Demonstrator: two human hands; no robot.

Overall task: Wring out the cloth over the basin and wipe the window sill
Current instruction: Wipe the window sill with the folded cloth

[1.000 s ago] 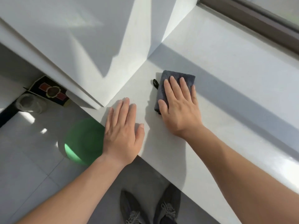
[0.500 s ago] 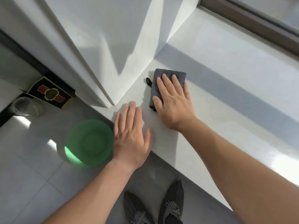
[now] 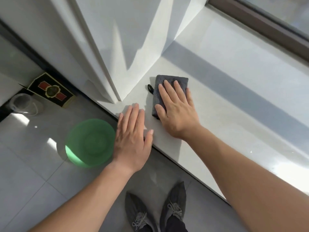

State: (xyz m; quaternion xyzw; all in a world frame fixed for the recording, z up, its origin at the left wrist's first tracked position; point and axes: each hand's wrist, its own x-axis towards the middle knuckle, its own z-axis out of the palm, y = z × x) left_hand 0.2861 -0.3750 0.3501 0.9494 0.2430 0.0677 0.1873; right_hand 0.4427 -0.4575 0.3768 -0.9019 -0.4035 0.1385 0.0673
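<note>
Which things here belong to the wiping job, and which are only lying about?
For the job: grey cloth under the flat right hand; window sill; green basin on the floor; left hand flat on the sill edge.

Lying about: clear plastic container; dark printed box.

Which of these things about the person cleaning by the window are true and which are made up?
1. The right hand presses flat on the grey cloth. True.
2. The cloth lies in the green basin. False: it lies on the window sill.
3. The left hand holds the cloth too. False: it rests flat at the sill's edge, empty.
4. The basin stands on the floor. True.
5. The person is barefoot. False: they wear grey shoes.
</note>
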